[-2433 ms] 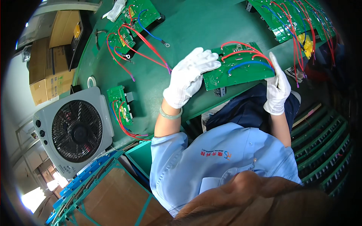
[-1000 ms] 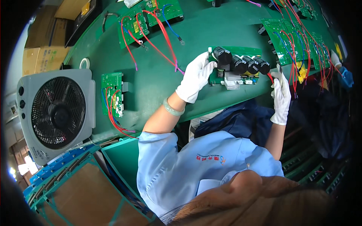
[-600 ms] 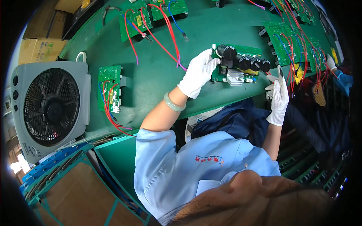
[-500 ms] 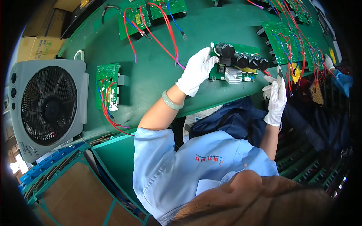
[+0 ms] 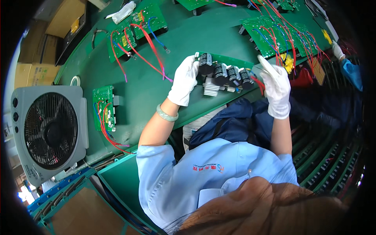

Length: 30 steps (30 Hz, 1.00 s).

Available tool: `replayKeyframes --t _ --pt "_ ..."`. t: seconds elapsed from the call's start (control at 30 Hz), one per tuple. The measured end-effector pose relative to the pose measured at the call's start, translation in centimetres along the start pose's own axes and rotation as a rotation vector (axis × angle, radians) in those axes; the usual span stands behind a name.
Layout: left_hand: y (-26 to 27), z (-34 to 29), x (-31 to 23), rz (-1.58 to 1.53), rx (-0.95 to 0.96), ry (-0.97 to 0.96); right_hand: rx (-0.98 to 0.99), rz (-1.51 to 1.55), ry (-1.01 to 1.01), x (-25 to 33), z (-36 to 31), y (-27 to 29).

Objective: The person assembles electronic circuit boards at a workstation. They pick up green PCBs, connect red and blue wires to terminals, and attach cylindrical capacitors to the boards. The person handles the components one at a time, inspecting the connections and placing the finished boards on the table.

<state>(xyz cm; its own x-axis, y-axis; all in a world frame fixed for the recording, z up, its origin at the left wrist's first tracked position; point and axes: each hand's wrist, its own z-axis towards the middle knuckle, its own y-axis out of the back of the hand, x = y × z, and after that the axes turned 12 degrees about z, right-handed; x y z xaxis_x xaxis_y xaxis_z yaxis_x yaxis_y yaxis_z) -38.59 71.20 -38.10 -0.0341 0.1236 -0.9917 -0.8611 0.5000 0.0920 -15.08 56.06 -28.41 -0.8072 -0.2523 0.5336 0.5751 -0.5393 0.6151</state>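
Observation:
A green circuit board (image 5: 235, 59) with several black cylindrical capacitors (image 5: 220, 74) and a silver finned heat sink (image 5: 210, 87) is held tilted over the bench's near edge. My left hand (image 5: 183, 81), in a white glove, grips its left end, with the fingertips partly hidden by the board. At the board's right end is my gloved right hand (image 5: 277, 91), fingers closed around a slim, pale tool (image 5: 267, 66) whose exact kind I cannot make out. Short red wires (image 5: 257, 84) show between the board and this hand.
A grey box fan (image 5: 50, 129) stands at left, beside another wired board (image 5: 103, 105). More boards with red and blue leads lie at the back left (image 5: 150, 19) and right (image 5: 260, 37). Another person's blue sleeve (image 5: 352, 74) and gloved hand show at far right.
The view has shifted, and the held board has turned so its capacitors show more of their sides. My right hand has come closer to the board's right end with the tool.

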Motion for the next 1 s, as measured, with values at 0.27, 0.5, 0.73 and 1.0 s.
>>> replayKeyframes --t 0.27,0.5,0.73,1.0 --pt "0.8 0.1 0.5 0.271 -0.01 -0.109 0.347 -0.284 0.51 0.4 5.9 -2.9" --pt "0.3 -0.4 -0.2 0.181 -0.062 -0.162 0.424 -0.258 0.525 -0.1 6.1 -2.8" --pt "0.2 -0.1 1.4 0.124 -0.082 -0.217 0.402 -0.227 0.466 -1.1 5.3 -4.0" --pt "1.3 0.1 2.1 0.15 0.107 -0.015 0.306 -0.208 0.479 -2.4 4.7 -5.1"
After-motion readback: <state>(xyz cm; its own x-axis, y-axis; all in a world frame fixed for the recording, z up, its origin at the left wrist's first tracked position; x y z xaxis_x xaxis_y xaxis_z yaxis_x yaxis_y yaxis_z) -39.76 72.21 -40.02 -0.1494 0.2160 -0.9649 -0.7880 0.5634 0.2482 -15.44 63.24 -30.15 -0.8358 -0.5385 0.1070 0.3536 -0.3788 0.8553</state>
